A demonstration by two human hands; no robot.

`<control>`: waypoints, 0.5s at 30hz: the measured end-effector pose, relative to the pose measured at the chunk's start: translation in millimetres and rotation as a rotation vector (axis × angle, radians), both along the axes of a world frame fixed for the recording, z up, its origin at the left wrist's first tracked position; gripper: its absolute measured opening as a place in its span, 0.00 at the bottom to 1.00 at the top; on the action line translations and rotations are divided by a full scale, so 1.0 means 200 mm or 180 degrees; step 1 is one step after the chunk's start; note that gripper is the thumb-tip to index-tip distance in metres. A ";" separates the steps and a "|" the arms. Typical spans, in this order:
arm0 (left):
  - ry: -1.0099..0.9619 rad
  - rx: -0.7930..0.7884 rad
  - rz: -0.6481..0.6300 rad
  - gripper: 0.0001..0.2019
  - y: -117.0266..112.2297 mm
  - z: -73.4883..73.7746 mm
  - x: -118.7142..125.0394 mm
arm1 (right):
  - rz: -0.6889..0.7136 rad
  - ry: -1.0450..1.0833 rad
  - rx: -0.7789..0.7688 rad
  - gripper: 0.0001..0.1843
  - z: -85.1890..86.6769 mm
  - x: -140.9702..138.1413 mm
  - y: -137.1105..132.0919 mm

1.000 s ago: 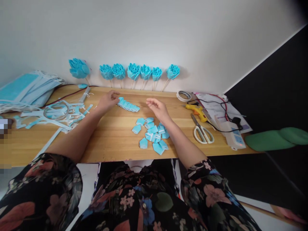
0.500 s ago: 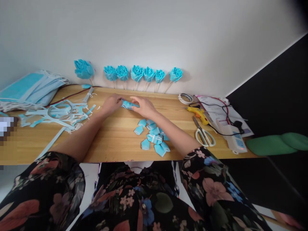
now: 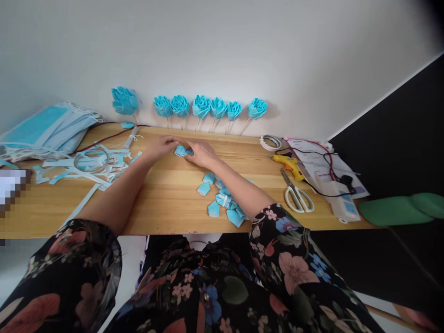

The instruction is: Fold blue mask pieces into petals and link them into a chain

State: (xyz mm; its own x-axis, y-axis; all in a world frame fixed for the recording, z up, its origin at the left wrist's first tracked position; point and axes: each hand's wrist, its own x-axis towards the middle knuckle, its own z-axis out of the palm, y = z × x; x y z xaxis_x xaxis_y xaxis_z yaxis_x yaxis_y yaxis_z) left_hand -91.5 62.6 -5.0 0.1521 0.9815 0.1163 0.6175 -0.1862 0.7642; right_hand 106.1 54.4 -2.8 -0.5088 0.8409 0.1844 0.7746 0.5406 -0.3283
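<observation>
A folded piece of blue mask fabric (image 3: 181,151) sits low over the desk toward the back, between my two hands. My right hand (image 3: 201,154) is closed on its right side, covering part of it. At its upper left edge, my left hand (image 3: 162,148) has its fingers drawn together in a pinch; what the tips hold is hidden. Below my right forearm lies a loose pile of folded blue fabric petals (image 3: 213,209), partly covered by the arm. Several blue fabric roses (image 3: 201,107) on thin sticks stand along the wall behind my hands.
Stacked masks (image 3: 45,125) lie at the left, near cut scraps (image 3: 62,169) and a tape roll (image 3: 90,161). On the right are another tape roll (image 3: 270,142), a yellow glue gun (image 3: 289,166), white-handled scissors (image 3: 299,199), a power strip (image 3: 343,203) and papers (image 3: 312,157) under cables.
The blue fabric, stretched longer between my hands before, now shows as a shorter, compact piece. My right hand has moved slightly left, and the view has shifted a little.
</observation>
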 end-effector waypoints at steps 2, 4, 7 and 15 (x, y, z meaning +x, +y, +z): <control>-0.0165 -0.0068 0.0195 0.15 0.00 0.02 -0.02 | -0.0022 0.0021 -0.0038 0.21 0.00 0.00 0.00; -0.0163 -0.0081 0.0295 0.14 0.00 0.02 -0.02 | 0.0001 0.0070 -0.0116 0.22 0.00 0.00 0.01; -0.0019 -0.0006 0.0252 0.14 0.00 0.00 0.00 | 0.0048 0.0431 -0.0232 0.26 0.02 0.02 0.01; 0.0098 0.0106 0.0254 0.17 0.02 -0.05 0.00 | -0.0132 0.1584 -0.0108 0.17 0.14 0.27 -0.05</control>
State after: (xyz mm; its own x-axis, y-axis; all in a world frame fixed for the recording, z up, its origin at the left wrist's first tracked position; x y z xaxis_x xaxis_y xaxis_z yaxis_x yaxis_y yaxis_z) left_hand -90.7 66.2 -14.6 0.0777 0.9863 0.1455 0.6545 -0.1606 0.7388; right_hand 159.3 44.5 25.6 -0.3322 0.8682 0.3685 0.5402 0.4954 -0.6803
